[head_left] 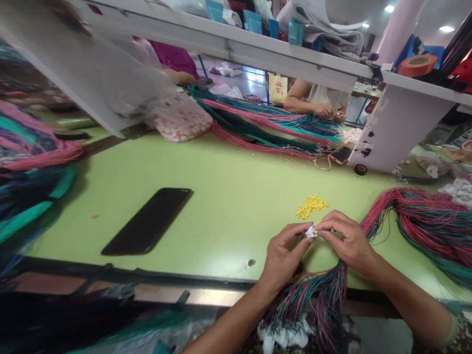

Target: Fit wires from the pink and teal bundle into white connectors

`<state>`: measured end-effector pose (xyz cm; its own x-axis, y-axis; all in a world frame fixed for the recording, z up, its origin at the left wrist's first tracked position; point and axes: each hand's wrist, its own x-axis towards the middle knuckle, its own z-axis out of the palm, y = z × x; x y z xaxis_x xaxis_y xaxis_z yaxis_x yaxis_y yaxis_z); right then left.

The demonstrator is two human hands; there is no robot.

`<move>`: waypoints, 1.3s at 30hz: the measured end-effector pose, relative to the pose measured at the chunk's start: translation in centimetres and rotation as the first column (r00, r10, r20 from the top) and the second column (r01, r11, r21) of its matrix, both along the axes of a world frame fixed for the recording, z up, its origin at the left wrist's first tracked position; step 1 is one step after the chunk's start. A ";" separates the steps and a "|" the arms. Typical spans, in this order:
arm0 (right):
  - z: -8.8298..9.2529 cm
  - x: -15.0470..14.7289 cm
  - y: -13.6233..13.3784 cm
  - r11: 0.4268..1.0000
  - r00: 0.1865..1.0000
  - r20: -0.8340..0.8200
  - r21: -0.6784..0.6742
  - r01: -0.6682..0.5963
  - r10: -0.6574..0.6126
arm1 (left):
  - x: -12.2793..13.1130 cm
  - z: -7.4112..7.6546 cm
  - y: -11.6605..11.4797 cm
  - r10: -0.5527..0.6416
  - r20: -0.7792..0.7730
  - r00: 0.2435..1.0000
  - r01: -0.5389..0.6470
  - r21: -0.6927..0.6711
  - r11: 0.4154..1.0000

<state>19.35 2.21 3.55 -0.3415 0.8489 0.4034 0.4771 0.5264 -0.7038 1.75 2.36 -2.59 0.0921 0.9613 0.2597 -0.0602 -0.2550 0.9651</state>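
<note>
White scrap (310, 231) pinched between left hand (283, 255) and right hand (348, 241) fingertips.

Small crumpled white piece (310, 232) is pinched between left hand (283, 253) and right hand (348, 241); bundle of thin pink and green wires (313, 300) hangs below them.

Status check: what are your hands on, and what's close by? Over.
Left hand and right hand pinching small white piece. Pink-and-teal cord bundle hanging below hands. Yellow beads just ahead, not touching.
</note>
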 end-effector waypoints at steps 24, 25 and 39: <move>0.1 0.2 0.0 0.999 0.999 -0.014 0.030 -0.040 0.041 | 0.3 0.4 -0.3 0.048 -0.025 0.999 -0.046 0.085 0.995; 0.0 0.2 0.0 0.999 0.999 -0.034 0.018 -0.035 0.036 | 0.3 0.4 -0.3 0.050 -0.028 0.998 -0.047 0.092 0.995; -0.6 -0.1 0.5 0.968 0.971 -0.236 -0.253 -0.010 -0.051 | 0.3 0.2 -0.4 0.051 -0.010 0.999 -0.050 0.091 0.995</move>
